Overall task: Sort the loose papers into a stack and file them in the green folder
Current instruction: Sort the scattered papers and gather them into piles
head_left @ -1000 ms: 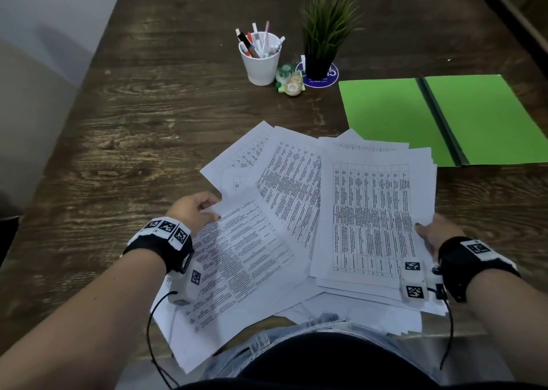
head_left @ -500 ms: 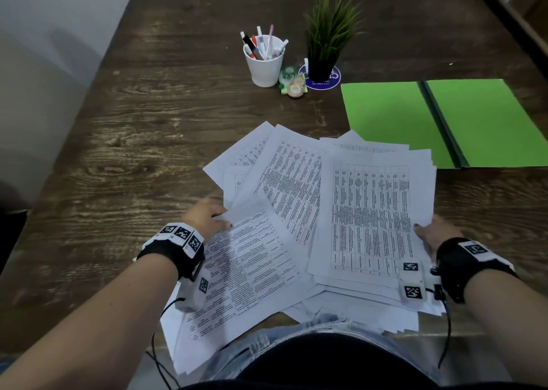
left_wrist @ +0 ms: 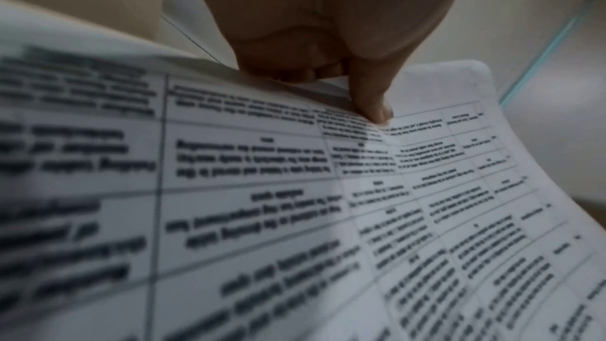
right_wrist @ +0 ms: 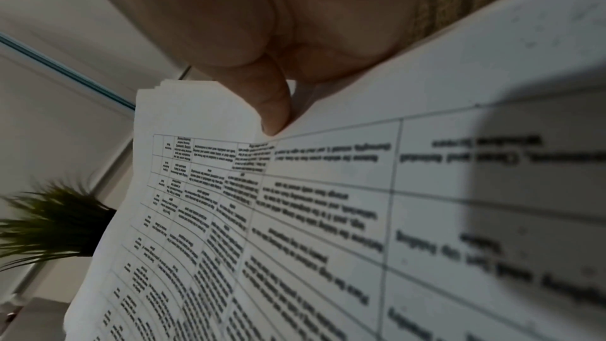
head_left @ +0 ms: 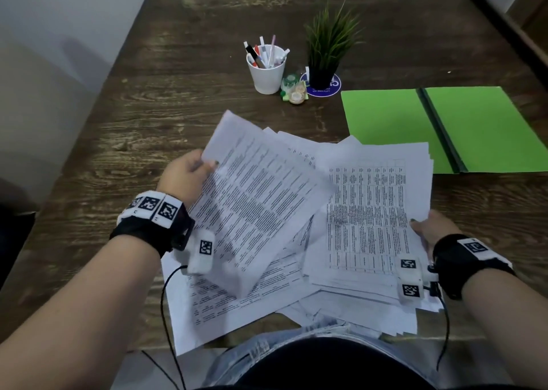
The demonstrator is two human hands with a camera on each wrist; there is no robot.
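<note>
- Loose papers (head_left: 267, 289) spread on near edge of table (head_left: 148, 117).
- Left hand (head_left: 185, 176) pinches one printed sheet (head_left: 255, 200), lifted, tilted.
- Right hand (head_left: 433, 229) grips stack (head_left: 373, 211) at its right edge.
- Green folder (head_left: 444, 125) open, far right.
- Dark wood; pale wall left.

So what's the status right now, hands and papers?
Left hand pinches one lifted sheet. Right hand grips the gathered stack. Green folder lies open, empty, nothing blocking it. Loose papers remain underneath.
</note>
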